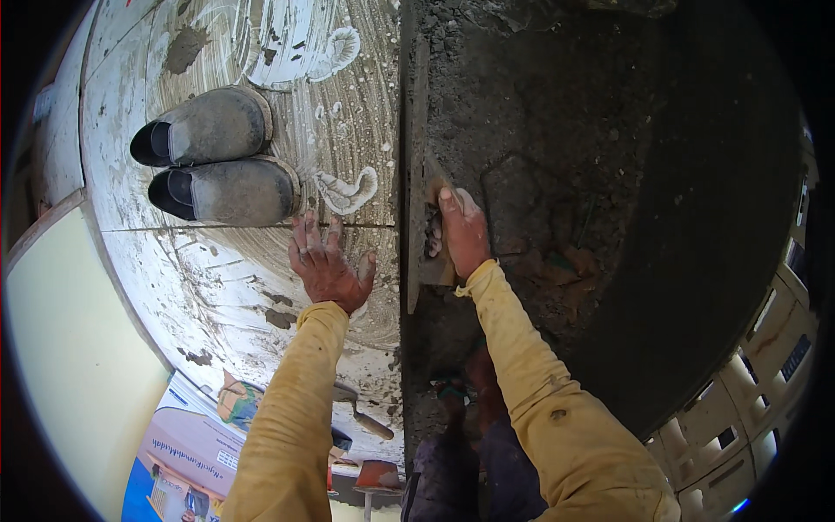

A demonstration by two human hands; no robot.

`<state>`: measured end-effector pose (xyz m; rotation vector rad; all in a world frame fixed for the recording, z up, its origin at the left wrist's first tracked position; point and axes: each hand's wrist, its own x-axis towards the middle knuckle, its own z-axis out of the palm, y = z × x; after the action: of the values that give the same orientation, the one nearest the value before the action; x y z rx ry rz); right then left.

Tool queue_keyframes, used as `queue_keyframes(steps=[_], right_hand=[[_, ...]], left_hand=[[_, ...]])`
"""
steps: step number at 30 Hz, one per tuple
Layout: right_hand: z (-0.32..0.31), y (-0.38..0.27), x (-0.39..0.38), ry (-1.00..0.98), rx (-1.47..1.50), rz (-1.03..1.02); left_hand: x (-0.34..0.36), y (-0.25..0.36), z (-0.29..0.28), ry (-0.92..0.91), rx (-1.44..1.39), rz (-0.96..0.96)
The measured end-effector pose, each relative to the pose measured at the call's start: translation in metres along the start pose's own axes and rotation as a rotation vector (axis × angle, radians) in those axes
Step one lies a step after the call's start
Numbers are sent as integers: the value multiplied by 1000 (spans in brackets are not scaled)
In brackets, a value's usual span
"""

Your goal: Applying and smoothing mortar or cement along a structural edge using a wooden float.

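Note:
My left hand (332,268) lies with its fingers spread on the white-smeared tiled ledge (365,252), its fingertips just short of a pair of dusty grey slip-on shoes (235,193). Over the ledge's right edge, my right hand (467,233) is closed round a small flat piece of wood (444,268). That piece stands beside a long narrow board (415,130) running along the edge. Part of the wood is hidden behind my fingers. Both sleeves are yellow and dirt-stained.
A trowel (372,424) with a wooden handle lies on the ledge beside my left forearm. Dark, rough soil (557,148) drops away below the ledge to the right. Lower left is a printed banner (187,444); pale openwork blocks (718,418) stand at lower right.

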<state>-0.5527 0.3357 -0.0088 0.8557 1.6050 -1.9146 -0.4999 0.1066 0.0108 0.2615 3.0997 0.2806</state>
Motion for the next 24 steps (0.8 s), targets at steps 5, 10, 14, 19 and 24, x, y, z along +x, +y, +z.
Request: queue_keyframes(steps=[5,10,14,19,24], right_hand=[[10,-71,104,-98,262,111],[20,-76,101,-135,202,190],[16,-39,44,-68,161,336],[19,-1,-28,-8,201,530],[13,31,-93,-18,236,657]], left_hand=[[0,7,8,23,-32,13],[6,3,-5,12,-10,0],[1,5,5,27,-36,-9],[0,4,2,27,-15,-23],[4,9,-1,24,5,-15]])
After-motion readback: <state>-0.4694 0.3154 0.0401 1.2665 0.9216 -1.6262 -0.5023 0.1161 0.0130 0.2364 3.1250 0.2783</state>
